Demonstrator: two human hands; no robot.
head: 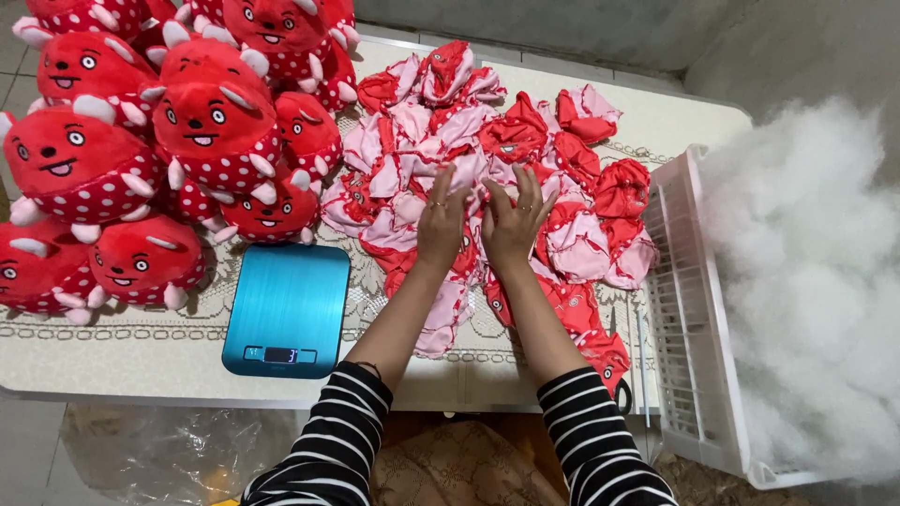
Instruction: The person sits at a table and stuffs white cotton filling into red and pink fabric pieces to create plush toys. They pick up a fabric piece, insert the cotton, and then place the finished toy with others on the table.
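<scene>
My left hand (441, 222) and my right hand (512, 222) lie side by side, palms down with fingers spread, on a heap of flat, unstuffed red and pink fabric toy skins (562, 169) in the middle of the table (112, 361). Neither hand grips anything; both press lightly on the pile. Rings show on both hands. Both forearms wear black-and-white striped sleeves. To the left stands a stack of stuffed red plush toys (211, 117) with white dots, horns and printed faces.
A blue flat kitchen scale (287, 309) sits near the table's front edge, left of my arms. A white slatted plastic crate (689, 319) at the right edge holds a large mass of white stuffing fibre (811, 272). A patterned cloth covers the tabletop.
</scene>
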